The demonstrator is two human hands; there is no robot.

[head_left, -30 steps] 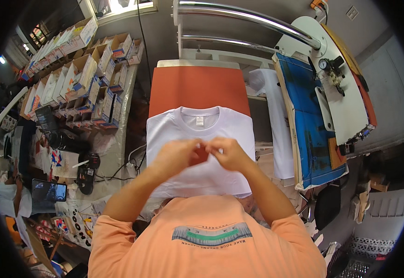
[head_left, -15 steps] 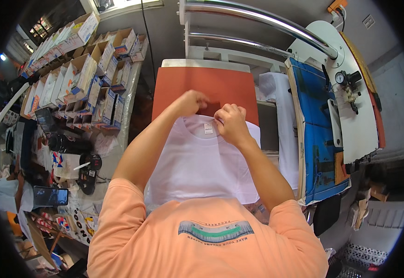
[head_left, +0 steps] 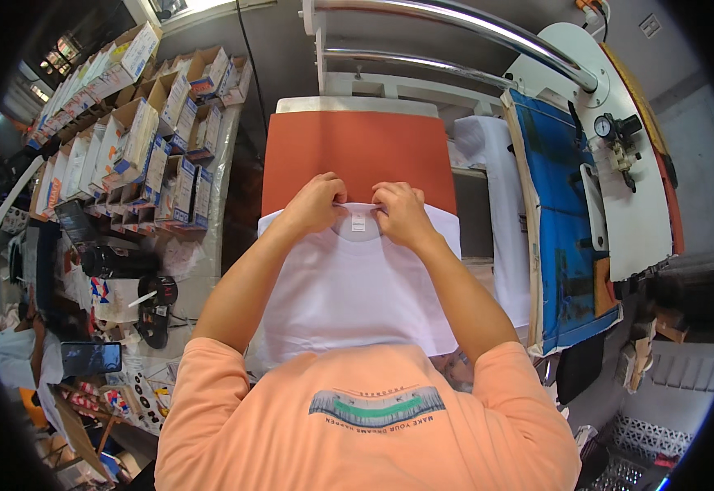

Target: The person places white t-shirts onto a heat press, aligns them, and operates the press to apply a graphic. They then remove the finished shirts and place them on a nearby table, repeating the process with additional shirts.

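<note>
A white T-shirt [head_left: 365, 286] lies spread over the near part of an orange-red flat board [head_left: 357, 151], its neckline pointing away from me. Inside the collar shows a small white label [head_left: 358, 222]. My left hand [head_left: 317, 203] pinches the collar just left of the label, fingers curled. On the other side of the label, my right hand [head_left: 402, 213] grips the collar edge in the same way. The shirt's lower part runs toward my body and is partly hidden by my chest.
A blue-meshed frame [head_left: 565, 237] stands at the right, beside a white machine plate with a pressure gauge [head_left: 604, 125]. Metal bars [head_left: 455, 24] cross behind the board. Cardboard boxes [head_left: 132, 143] crowd the left table, with a phone [head_left: 92, 358] nearer me. Another person's arm shows at far left.
My left hand has come down from above the board onto the left side of the collar. My right hand stays on the collar, slightly shifted. The shirt's left shoulder now lies spread out.
</note>
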